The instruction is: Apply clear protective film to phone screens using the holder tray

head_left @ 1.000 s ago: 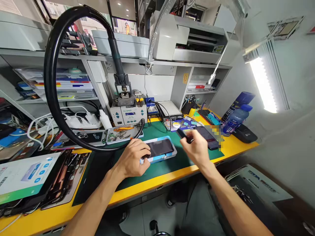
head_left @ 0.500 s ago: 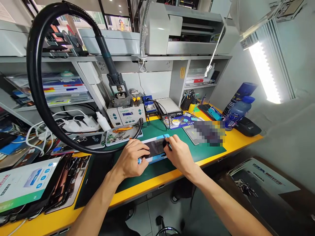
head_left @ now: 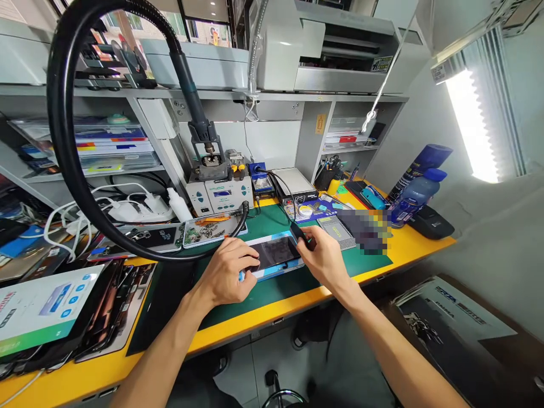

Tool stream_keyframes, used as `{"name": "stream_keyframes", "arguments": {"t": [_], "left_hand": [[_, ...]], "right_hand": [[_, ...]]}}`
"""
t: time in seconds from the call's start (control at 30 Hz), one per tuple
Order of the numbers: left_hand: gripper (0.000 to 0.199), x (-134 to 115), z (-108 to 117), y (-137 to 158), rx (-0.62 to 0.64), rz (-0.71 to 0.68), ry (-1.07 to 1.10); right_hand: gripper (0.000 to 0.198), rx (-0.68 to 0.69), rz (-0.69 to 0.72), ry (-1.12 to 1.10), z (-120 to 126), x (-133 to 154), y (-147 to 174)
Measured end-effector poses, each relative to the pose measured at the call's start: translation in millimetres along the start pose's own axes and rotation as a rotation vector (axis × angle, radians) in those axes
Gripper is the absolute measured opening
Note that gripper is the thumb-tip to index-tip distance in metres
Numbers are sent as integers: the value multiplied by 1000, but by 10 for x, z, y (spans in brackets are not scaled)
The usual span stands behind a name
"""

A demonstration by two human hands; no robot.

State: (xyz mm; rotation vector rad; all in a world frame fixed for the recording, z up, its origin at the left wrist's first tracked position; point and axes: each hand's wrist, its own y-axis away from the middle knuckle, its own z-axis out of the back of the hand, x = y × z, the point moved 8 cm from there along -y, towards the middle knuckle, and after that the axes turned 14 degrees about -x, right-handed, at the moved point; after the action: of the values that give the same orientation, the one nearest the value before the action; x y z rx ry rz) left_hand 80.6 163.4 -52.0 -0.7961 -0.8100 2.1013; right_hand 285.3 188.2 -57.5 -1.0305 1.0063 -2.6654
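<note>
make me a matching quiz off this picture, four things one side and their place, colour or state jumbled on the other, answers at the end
Things:
1. Left hand
2. Right hand
3. Mat
4. Thick hose

Places, colours, states:
A. Green
B. Gripping a small black item
C. Black, looping high over the left side of the desk
D. At the left end of the phone

Pairs: 1-D, 2-B, 3-A, 4-C
</note>
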Motion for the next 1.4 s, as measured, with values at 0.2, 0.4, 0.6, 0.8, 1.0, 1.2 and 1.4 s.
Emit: {"name": "stream_keyframes", "arguments": {"t": [0.2, 0.4, 0.6, 0.8, 1.0, 1.2, 1.4], "left_hand": [[23, 39, 22, -11, 16, -17, -14], [29, -489, -112, -32, 128, -30, -158], [77, -1150, -879, -4, 251, 117, -308], [79, -1014, -1168, -46, 215, 309, -425], [79, -1032, -1173, -49, 198, 273, -438], [78, -1052, -1216, -44, 180, 233, -459], [76, -1003, -1327, 47, 247, 212, -440]], "right_hand": [[6, 92, -183, -62, -27, -139, -38], [21, 140, -437, -211, 205, -472, -231], [24, 434, -541, -396, -179, -101, -346], [14, 562, -459, -186, -505, 22, -311], [17, 613, -369, -37, -610, 52, -289], [18, 672, -296, -13, -783, 289, -206], [18, 712, -264, -63, -960, 544, -116]]}}
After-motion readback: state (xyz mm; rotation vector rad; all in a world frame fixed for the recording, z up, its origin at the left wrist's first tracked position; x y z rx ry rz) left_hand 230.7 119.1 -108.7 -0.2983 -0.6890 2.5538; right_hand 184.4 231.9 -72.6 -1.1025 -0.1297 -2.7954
